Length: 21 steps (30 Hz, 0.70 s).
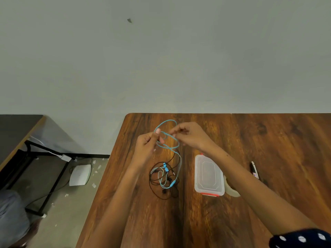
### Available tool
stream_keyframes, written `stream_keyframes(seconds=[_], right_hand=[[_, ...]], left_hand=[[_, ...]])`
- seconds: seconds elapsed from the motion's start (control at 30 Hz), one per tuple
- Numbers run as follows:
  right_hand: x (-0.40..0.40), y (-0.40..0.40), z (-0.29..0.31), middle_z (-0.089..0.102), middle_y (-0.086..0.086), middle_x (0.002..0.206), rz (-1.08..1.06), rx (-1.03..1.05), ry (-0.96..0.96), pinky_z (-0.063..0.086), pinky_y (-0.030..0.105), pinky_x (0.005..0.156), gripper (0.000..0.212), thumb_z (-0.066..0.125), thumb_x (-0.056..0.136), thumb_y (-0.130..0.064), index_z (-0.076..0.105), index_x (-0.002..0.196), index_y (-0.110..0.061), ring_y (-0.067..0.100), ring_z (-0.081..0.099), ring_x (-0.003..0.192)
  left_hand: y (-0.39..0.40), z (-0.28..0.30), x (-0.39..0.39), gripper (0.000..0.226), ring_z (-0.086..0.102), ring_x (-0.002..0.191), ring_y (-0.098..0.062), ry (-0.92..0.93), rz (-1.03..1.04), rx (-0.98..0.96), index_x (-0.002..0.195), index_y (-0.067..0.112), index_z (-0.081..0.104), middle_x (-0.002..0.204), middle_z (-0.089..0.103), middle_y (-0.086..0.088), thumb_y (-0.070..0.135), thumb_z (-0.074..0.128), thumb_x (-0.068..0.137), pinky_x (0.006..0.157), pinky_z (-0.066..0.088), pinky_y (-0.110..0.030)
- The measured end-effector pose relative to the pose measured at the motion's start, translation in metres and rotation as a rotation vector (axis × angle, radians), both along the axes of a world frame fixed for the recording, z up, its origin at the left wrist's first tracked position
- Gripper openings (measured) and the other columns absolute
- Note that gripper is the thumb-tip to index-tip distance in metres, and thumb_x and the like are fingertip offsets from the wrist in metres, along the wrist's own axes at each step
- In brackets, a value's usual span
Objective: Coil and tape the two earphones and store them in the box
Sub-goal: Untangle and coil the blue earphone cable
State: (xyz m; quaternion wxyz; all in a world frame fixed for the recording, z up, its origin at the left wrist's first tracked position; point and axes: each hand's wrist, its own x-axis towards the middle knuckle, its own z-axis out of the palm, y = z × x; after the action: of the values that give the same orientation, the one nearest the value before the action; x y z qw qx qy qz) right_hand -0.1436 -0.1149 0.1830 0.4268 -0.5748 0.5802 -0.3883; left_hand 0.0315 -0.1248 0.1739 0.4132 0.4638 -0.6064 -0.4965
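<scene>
Winding the blue earphone [167, 135] is the step I judge to be in hand: its cord stands in a couple of loops above the wooden table [268, 149], near the far edge, while its tail runs down to the buds, which lie tangled with the black earphone [162, 187] nearer the left edge. My left hand [148, 147] has its fingers curled round the loops, pinching them together; my right hand [189, 136] pinches the cord just beside it, feeding the next turn.

To do this well, I would keep the loops even, hold the left pinch firm so nothing springs open, and draw the tail up slowly so it slips free of the black cord rather than dragging it along.

Right of the tangle sits the clear box [209, 175], lid on, with red clasps. A tape roll [231, 188] peeks out just beside it under my right forearm, and a marker [255, 170] lies further right.

Beyond the table's far edge is a plain pale wall; off its left edge, a dark desk [18, 133] and a white device [80, 174] on the littered floor.
</scene>
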Motion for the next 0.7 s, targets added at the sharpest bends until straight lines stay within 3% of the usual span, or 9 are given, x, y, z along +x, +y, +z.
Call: stream_keyframes(seconds=[0.1, 0.23, 0.33, 0.43, 0.5, 0.6, 0.7], right_hand=[[-0.004, 0.01, -0.008, 0.068, -0.009, 0.088, 0.226, 0.126, 0.109, 0.043, 0.005, 0.053, 0.028, 0.054, 0.088, 0.002, 0.067, 0.11, -0.008, -0.011, 0.06, 0.064], [0.004, 0.019, -0.012, 0.072, -0.001, 0.102, 0.318, 0.267, -0.048, 0.049, 0.019, 0.056, 0.03, 0.038, 0.096, -0.007, 0.06, 0.116, -0.012, 0.006, 0.061, 0.067], [0.005, 0.021, -0.015, 0.072, -0.003, 0.091, 0.319, 0.224, -0.07, 0.048, 0.019, 0.058, 0.02, 0.054, 0.092, -0.014, 0.066, 0.108, -0.014, 0.006, 0.059, 0.069], [-0.003, 0.02, -0.023, 0.069, -0.003, 0.08, 0.314, 0.117, 0.139, 0.047, 0.019, 0.067, 0.008, 0.069, 0.085, -0.023, 0.07, 0.083, -0.016, 0.002, 0.06, 0.07], [-0.01, 0.02, -0.032, 0.067, -0.003, 0.073, 0.31, 0.155, 0.288, 0.045, 0.018, 0.064, 0.017, 0.066, 0.088, -0.025, 0.07, 0.079, -0.011, 0.0, 0.058, 0.062], [-0.019, 0.022, -0.038, 0.072, 0.004, 0.077, 0.266, 0.206, 0.296, 0.054, 0.031, 0.065, 0.016, 0.065, 0.089, -0.02, 0.069, 0.084, -0.006, 0.012, 0.065, 0.067], [-0.015, 0.02, -0.027, 0.073, 0.002, 0.073, 0.149, 0.088, 0.143, 0.055, 0.023, 0.057, 0.007, 0.067, 0.087, -0.016, 0.064, 0.082, -0.012, 0.01, 0.068, 0.061]], left_hand=[[-0.005, 0.0, 0.002, 0.046, 0.033, 0.042, -0.006, 0.072, 0.019, 0.075, 0.06, 0.012, 0.057, 0.048, 0.038, 0.003, 0.03, 0.043, 0.099, 0.041, 0.025, -0.015], [-0.009, 0.001, 0.003, 0.048, 0.033, 0.044, -0.004, 0.121, 0.047, 0.107, 0.057, 0.017, 0.054, 0.052, 0.038, 0.005, 0.033, 0.043, 0.1, 0.04, 0.026, -0.014], [-0.012, 0.003, 0.006, 0.048, 0.031, 0.043, -0.005, 0.174, 0.078, 0.118, 0.055, 0.02, 0.051, 0.054, 0.037, 0.005, 0.038, 0.045, 0.099, 0.04, 0.024, -0.014], [-0.019, 0.006, 0.016, 0.047, 0.03, 0.041, -0.003, 0.274, 0.153, 0.146, 0.055, 0.022, 0.049, 0.053, 0.037, 0.009, 0.038, 0.046, 0.098, 0.037, 0.023, -0.014], [-0.024, 0.007, 0.025, 0.045, 0.029, 0.041, -0.003, 0.305, 0.187, 0.146, 0.056, 0.02, 0.05, 0.052, 0.038, 0.01, 0.038, 0.047, 0.098, 0.036, 0.023, -0.013], [-0.024, 0.003, 0.038, 0.044, 0.044, 0.044, 0.0, 0.053, 0.146, -0.024, 0.059, 0.021, 0.063, 0.05, 0.052, 0.013, 0.039, 0.049, 0.097, 0.043, 0.033, -0.011], [-0.016, -0.006, 0.037, 0.033, 0.067, 0.077, 0.002, -0.267, -0.025, -0.145, 0.078, 0.024, 0.074, 0.076, 0.073, 0.016, 0.041, 0.051, 0.094, 0.07, 0.047, -0.016]])
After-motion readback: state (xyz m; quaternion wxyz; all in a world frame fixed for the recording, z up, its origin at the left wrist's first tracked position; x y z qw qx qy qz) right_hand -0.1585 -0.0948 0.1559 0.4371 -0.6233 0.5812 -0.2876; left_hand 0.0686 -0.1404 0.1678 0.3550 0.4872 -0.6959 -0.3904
